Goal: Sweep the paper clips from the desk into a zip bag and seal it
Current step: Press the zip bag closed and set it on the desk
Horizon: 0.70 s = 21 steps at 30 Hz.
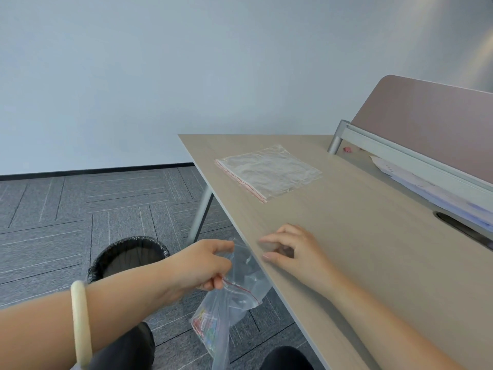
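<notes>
— Left hand [202, 265]?
— Off the near-left edge of the bench [360, 236], over the floor. Grip pinched tight on the mouth of a clear zip bag [240, 289], thumb and fingers closed on the film just beside the red zip line. Pale bangle [81, 321] on that wrist.
— And the bag itself?
— Hanging below the bench edge, mouth up near the rim, body drooping down toward the dark trouser knees [125, 348]. Mouth looks parted, not pressed shut.
— Paper clips?
— Coloured paper clips [208, 327] heaped in the lower corner of the hanging bag; red, green, blue tints, too blurred to count. None made out on the bench top near the hands.
— Right hand [293, 252]?
— Resting on the bench right at the edge, just beside the bag mouth. Grip narrow, fingers curled with tips pointing at the rim; holding nothing that can be seen.
— Anything else up there?
— Second zip bag [269, 172], flat and apparently empty, red strip along its left side, well apart from the hands toward the far end. Papers [400, 172] tucked under the grey rail of the pinkish divider [426, 121]; faint marks on them, unreadable. Small pink scrap [346, 149] by the rail post.
— Labels, brands?
— No legible writing anywhere.
— Floor?
— Grey carpet tiles, black-lined bin [130, 257] left of the bench leg.
</notes>
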Available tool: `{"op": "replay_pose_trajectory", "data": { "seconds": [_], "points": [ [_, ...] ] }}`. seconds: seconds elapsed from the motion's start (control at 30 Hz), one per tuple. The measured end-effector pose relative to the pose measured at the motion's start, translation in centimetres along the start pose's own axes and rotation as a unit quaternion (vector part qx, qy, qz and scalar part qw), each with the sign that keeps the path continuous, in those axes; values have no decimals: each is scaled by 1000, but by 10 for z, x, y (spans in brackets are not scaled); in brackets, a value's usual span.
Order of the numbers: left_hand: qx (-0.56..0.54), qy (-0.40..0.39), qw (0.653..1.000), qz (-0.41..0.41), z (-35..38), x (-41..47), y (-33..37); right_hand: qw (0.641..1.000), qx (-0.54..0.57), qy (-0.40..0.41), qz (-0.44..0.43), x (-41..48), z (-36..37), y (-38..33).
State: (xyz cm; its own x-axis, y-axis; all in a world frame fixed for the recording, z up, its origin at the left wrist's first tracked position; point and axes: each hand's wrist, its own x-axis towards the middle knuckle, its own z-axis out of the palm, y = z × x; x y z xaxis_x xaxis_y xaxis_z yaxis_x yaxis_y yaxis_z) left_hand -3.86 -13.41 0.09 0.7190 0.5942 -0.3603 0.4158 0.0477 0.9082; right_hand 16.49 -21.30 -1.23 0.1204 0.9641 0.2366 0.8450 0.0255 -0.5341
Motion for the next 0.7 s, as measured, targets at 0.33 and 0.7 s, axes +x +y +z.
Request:
{"op": "replay_pose_trajectory", "data": {
  "seconds": [0.33,0.7],
  "points": [
    [178,4,981,81,-54,-78,49,993,6,-118,-9,50,6,-98],
    [491,46,860,131,-76,-163,129,988,53,71,126,48,-142,-172]
  ]
}}
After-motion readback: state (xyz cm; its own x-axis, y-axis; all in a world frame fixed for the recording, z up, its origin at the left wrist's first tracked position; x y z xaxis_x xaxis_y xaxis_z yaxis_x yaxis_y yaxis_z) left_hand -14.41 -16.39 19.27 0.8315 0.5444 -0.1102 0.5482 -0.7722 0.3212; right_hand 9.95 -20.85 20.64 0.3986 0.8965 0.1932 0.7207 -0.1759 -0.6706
